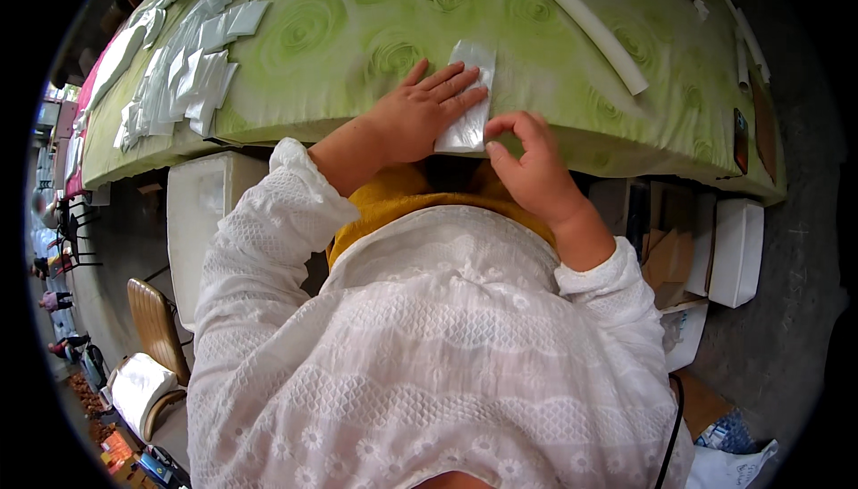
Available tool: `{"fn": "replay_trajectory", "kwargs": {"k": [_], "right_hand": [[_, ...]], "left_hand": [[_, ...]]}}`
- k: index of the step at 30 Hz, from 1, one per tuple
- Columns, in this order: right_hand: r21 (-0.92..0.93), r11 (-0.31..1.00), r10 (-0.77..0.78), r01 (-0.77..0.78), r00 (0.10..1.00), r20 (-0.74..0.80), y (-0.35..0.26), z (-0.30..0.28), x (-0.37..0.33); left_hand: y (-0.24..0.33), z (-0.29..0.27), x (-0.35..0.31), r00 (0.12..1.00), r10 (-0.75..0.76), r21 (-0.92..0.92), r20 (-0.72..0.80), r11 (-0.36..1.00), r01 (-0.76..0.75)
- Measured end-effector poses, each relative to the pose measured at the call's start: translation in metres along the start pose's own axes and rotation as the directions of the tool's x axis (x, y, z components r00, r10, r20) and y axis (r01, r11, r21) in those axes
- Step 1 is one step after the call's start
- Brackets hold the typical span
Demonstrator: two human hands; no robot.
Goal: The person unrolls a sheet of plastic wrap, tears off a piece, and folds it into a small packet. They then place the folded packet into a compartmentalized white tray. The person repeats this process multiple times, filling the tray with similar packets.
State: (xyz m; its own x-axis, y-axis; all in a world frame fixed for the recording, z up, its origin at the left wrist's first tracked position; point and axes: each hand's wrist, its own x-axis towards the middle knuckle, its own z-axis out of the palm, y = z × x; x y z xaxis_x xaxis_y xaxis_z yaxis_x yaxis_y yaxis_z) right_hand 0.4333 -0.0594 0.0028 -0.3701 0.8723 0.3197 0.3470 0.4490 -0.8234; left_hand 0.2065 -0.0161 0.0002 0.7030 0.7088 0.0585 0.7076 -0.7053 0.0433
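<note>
A folded clear plastic bag (464, 136) lies on the green rose-patterned tablecloth, close to the table's front edge. My left hand (418, 113) rests flat across it with the fingers stretched out, pressing it down and covering part of it. At the bag's near right edge, my right hand (536, 163) has thumb and index finger curled together in a pinch on that edge. Its other fingers are tucked in.
Many similar plastic packets (192, 78) lie piled at the table's left. A long white tube (590, 29) lies at the back right, with a phone-like dark object (740, 140) at the right edge. A white foam box (210, 194) and a chair (156, 328) stand left below.
</note>
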Motion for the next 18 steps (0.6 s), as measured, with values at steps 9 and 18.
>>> {"fn": "replay_trajectory", "kwargs": {"k": [9,18], "right_hand": [[-0.398,0.854,-0.32,0.335,0.942,0.105,0.031,-0.016,0.044],[-0.566,0.82,-0.171,0.089,0.981,-0.093,0.042,0.006,0.059]], "left_hand": [[-0.014,0.006,-0.001,0.96,-0.108,-0.382,-0.258,0.924,0.002],[-0.007,0.009,0.009,0.816,-0.423,-0.489,-0.393,0.848,0.204]]}}
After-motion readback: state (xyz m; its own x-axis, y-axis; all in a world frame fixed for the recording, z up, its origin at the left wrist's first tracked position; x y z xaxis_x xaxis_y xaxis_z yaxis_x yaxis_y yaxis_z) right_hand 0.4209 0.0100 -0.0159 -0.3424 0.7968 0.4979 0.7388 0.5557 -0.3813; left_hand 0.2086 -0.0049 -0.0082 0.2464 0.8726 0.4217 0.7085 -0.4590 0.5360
